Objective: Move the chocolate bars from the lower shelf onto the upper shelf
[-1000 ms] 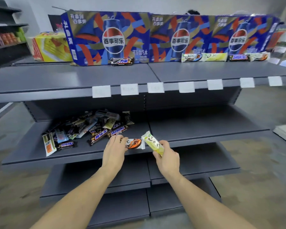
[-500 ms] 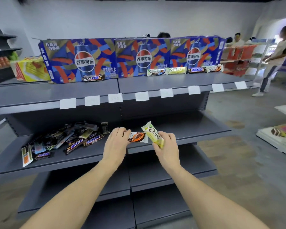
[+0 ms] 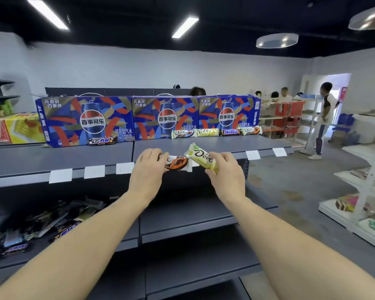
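Nearest, my left hand (image 3: 147, 172) pinches an orange-and-white Dove bar (image 3: 176, 163) and my right hand (image 3: 225, 176) a pale yellow Dove bar (image 3: 202, 156), fingers closed, at the upper shelf (image 3: 204, 146) edge; loose bars (image 3: 52, 221) remain on the lower shelf (image 3: 182, 215); beyond, four bars (image 3: 217, 132) line the Pepsi cartons (image 3: 147, 118).

Lower-shelf bar pile (image 3: 52, 221) motion-blurred, labels unreadable, cut at left edge; orange bar (image 3: 177, 163) part-hidden by left hand (image 3: 147, 172).
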Action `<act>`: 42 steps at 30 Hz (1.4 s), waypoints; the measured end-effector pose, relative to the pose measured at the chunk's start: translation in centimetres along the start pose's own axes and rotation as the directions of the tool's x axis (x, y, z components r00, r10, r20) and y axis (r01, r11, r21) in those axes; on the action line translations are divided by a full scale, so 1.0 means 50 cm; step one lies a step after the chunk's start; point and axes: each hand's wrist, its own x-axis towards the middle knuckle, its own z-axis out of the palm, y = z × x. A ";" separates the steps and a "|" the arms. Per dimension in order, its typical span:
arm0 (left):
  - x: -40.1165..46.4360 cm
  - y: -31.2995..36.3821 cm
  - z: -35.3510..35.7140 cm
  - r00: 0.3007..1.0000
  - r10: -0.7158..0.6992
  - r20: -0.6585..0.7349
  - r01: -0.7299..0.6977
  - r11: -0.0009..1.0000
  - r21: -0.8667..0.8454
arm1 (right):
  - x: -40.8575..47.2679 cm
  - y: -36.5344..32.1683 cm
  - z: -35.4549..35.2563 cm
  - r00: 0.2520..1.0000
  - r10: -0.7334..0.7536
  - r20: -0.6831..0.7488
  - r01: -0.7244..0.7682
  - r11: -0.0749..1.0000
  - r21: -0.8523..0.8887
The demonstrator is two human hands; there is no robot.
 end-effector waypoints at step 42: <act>0.354 0.163 0.280 0.929 -0.353 0.108 0.301 0.895 0.329 | 0.439 0.358 0.132 0.904 -0.237 0.357 0.301 0.944 -0.137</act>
